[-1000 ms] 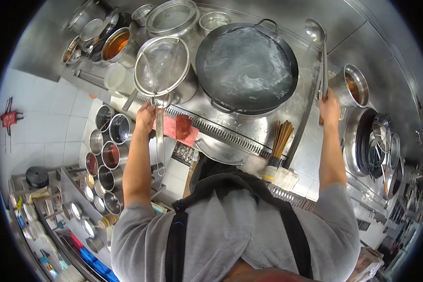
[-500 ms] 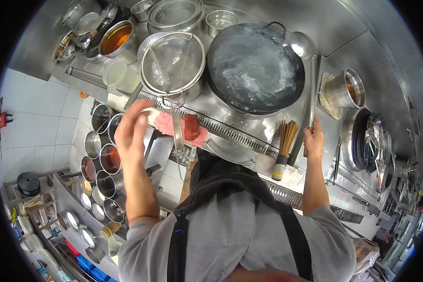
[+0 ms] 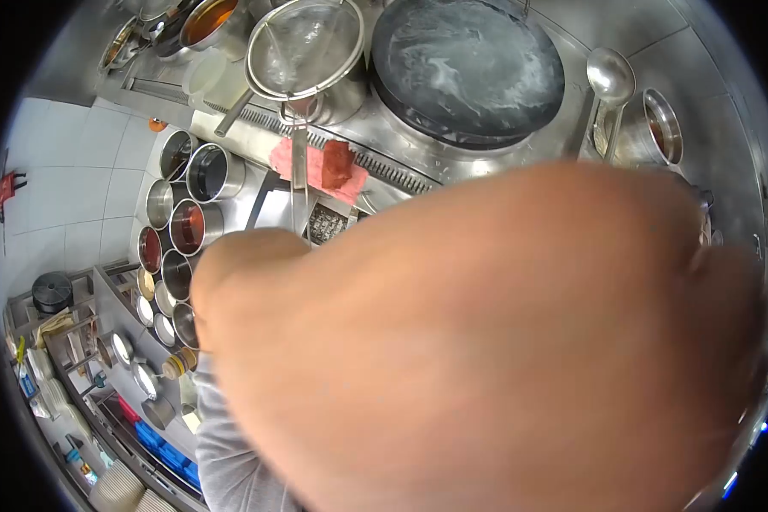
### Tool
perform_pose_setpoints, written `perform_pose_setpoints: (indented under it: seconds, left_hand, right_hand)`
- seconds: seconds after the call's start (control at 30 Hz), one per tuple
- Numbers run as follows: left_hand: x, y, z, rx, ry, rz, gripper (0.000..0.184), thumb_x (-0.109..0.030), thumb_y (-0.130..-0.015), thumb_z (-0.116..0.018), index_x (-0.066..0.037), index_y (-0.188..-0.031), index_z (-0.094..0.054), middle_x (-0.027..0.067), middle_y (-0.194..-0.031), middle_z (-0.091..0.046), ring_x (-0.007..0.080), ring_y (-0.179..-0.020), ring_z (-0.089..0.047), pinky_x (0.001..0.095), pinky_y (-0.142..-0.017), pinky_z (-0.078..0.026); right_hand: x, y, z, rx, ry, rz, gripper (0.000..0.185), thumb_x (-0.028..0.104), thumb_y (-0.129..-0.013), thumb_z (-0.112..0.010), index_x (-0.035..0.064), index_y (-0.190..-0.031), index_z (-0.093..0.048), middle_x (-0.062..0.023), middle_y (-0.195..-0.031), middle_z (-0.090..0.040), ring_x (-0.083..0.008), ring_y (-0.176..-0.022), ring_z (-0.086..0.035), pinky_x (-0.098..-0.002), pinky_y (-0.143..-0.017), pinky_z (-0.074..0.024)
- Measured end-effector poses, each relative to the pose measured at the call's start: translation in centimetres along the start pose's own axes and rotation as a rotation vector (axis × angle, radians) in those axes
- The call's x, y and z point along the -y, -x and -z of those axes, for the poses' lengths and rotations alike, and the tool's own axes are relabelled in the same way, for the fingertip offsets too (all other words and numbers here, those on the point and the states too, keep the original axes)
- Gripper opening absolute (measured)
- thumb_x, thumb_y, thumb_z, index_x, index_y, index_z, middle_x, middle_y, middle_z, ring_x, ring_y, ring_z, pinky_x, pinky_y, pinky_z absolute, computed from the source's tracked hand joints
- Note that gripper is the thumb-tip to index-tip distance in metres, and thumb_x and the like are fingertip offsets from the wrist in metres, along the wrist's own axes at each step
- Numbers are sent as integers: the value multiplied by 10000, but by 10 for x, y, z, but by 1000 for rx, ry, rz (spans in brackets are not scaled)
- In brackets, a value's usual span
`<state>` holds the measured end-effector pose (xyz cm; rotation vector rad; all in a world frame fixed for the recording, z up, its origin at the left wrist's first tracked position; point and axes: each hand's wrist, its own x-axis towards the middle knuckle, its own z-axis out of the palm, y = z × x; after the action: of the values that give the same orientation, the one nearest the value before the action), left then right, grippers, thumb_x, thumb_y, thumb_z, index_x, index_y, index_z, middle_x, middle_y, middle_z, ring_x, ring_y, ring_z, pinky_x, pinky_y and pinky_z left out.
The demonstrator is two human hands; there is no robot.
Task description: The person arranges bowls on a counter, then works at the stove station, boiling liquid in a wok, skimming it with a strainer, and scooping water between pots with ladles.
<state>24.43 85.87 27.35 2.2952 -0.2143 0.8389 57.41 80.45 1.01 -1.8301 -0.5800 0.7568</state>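
Note:
My left hand, with its forearm, is very close to the camera. It fills the lower middle and right as a blurred shape, and its fingers cannot be made out. My right hand is hidden from sight. The ladle shows its bowl at the upper right, its handle running down behind the blur. A black wok holds cloudy, bubbling liquid. Left of it, a mesh strainer lies over a metal pot. Below these are a pink cloth and a dark red piece.
Several metal pots stand at the left, beside shelving. A pot of orange liquid is at the upper left. Another metal pot stands behind the ladle at the right. White wall tiles are at the far left.
My left hand has come up close to the camera and now covers much of the view, including my right hand's former place. The wok and strainer appear higher in the picture.

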Motion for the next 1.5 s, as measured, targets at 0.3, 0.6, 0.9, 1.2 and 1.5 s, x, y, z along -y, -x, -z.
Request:
perform_pose_setpoints:
  seconds: [0.3, 0.6, 0.9, 1.2, 1.5]
  left_hand:
    - [91, 65, -99, 345, -154, 781, 258, -260, -878, -553, -50, -789, -675, 169, -749, -649, 352, -722, -639, 424, -652, -524]
    - [292, 420, -432, -437, 1008, 1951, 360, -350, -903, -558, -48, -1088, -627, 124, -1034, -681, 242, -903, -664, 410, -788, -558]
    - [310, 342, -517, -1404, 1004, 1238, 349, -371, -945, -460, -105, -1133, -585, 49, -1075, -672, 227, -909, -664, 401, -700, -565]
    - [284, 314, -495, -1564, 1475, 1420, 240, -287, -957, -470, -123, -1068, -605, 35, -958, -664, 191, -769, -642, 371, -587, -519]
    - [296, 317, -500, -1384, 1373, 1537, 263, -283, -926, -571, -166, -1161, -560, -8, -977, -657, 163, -804, -644, 355, -616, -533]
  right_hand:
    - [-74, 13, 66, 52, 321, 58, 550, 33, -854, -531, 19, -1390, -409, -49, -688, -523, -114, -459, -499, -271, -395, -409]
    - [-76, 28, 71, 191, 557, -89, 596, 34, -848, -549, 50, -1419, -379, -24, -661, -504, -112, -483, -506, -271, -427, -437]
    - [-87, 21, 73, 207, 488, -157, 647, 33, -849, -551, 50, -1448, -306, -25, -679, -510, -105, -501, -505, -254, -424, -428]
    - [-90, 21, 71, 209, 452, -163, 636, 26, -848, -543, 52, -1442, -317, -33, -696, -534, -108, -492, -508, -259, -419, -429]
    - [-80, 21, 65, 200, 456, -162, 626, 26, -850, -544, 30, -1436, -324, -43, -698, -547, -108, -507, -517, -263, -440, -435]
